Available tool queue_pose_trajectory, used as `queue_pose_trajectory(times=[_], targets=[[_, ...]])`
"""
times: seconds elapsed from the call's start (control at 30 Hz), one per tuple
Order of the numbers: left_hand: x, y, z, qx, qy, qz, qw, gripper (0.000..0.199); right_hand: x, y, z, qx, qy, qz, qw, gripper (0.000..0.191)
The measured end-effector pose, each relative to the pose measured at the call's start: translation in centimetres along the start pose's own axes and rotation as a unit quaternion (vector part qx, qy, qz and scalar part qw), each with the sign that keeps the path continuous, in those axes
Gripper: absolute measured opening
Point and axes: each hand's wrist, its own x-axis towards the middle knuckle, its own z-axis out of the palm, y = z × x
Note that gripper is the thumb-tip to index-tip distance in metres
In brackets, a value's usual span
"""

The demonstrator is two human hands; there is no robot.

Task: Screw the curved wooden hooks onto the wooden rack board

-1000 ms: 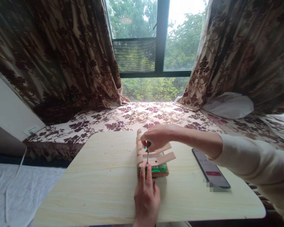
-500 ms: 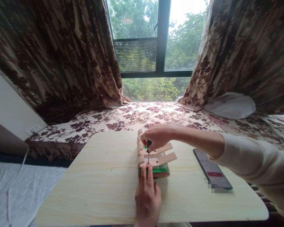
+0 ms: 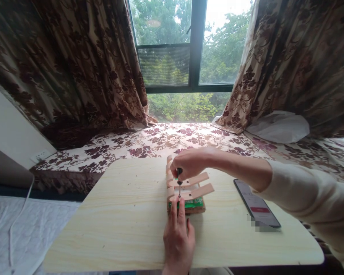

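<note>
My right hand (image 3: pixel 192 162) is wrapped round the dark handle of a screwdriver (image 3: pixel 180 183), which stands upright with its thin shaft pointing down. Its tip meets the nearest light wooden piece (image 3: pixel 202 192), a flat strip with a curved end and a dark hole. My left hand (image 3: pixel 179 238) reaches in from below, index and middle fingers stretched out at either side of the tip, thumb apart. Whether a screw sits under the tip is too small to tell. Beneath the wooden pieces lies a green-labelled box (image 3: pixel 193 204). More similar wooden pieces sit behind, partly hidden by my right hand.
A phone (image 3: pixel 257 204) lies on the pale wooden table (image 3: pixel 117 229), right of the box, under my right forearm. Small crumbs are scattered on the tabletop. Beyond are a flower-patterned window seat (image 3: pixel 186 133), a white plastic bag (image 3: pixel 279 126) and curtains.
My right hand's grip on the screwdriver has turned slightly, and more of the handle's lower end shows. My left hand stays in the same place.
</note>
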Motion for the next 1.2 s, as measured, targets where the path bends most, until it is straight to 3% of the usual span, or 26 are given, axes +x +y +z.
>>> queue_pose_trajectory(times=[0.23,0.57,0.87,1.0,1.2], targets=[[0.0,0.0,0.1,0.001,0.000,-0.008,1.000,0.067,0.2,0.2,0.8,-0.018,-0.005,0.023,1.000,0.036],[0.0,0.1,0.0,0.008,-0.004,-0.007,1.000,0.069,-0.4,-0.4,0.3,-0.016,-0.015,0.018,1.000,0.032],[0.1,0.1,0.1,0.008,0.005,0.000,1.000,0.067,-0.6,-0.3,0.3,-0.014,-0.019,0.035,0.999,0.040],[0.0,0.1,0.0,0.007,0.000,0.000,1.000,0.068,-0.6,-0.4,0.3,-0.023,-0.012,0.010,1.000,0.034],[0.0,0.0,0.0,0.004,0.002,0.000,1.000,0.066,0.1,-0.4,1.1,-0.033,0.013,0.028,0.999,0.033]])
